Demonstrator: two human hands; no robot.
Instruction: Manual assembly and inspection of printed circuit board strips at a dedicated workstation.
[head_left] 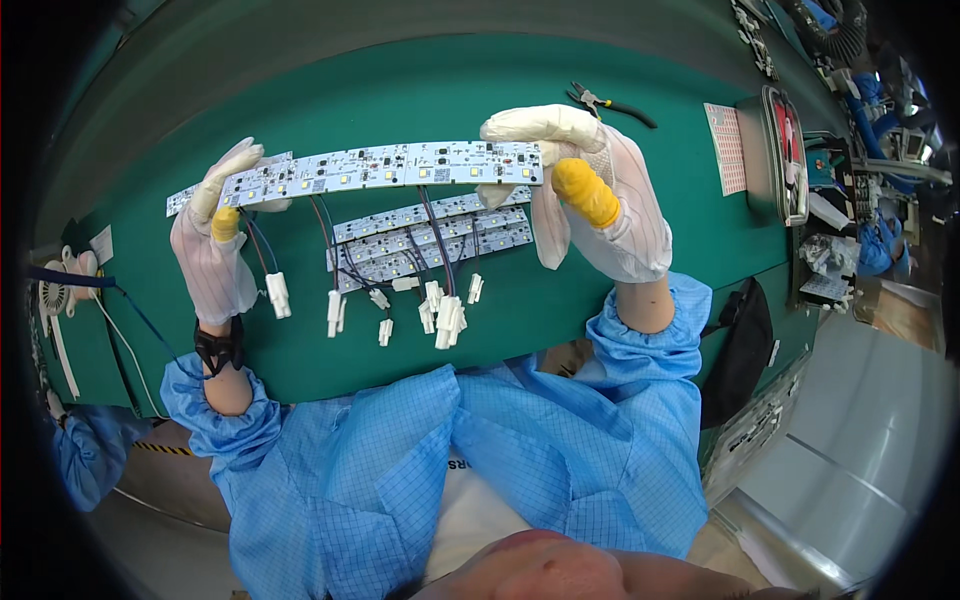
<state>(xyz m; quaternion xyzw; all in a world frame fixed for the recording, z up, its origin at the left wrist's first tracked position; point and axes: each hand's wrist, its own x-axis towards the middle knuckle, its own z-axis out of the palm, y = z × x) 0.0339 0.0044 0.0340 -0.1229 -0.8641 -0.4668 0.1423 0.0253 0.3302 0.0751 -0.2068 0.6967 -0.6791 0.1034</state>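
A long white LED circuit board strip (375, 167) is held up across the green mat, tilted with its left end lower. My left hand (212, 260), gloved with a yellow thumb cover, grips its left end. At the other end, my right hand (630, 220), also gloved with a yellow finger cover, pinches the strip. Thin wires hang from the board to white plug connectors (448, 322). Beyond and below it lie several similar LED strips (480, 233), partly hidden. Part of another strip (180, 202) shows behind my left hand; whether it is held I cannot tell.
Cutting pliers (598, 101) lie at the far right of the green mat (360, 90). A printed sheet (725, 148) leans by a metal tin (776, 150) at the right. A black strap (218, 347) with a blue cord circles my left wrist. Another person's blue sleeve (92, 455) is at far left.
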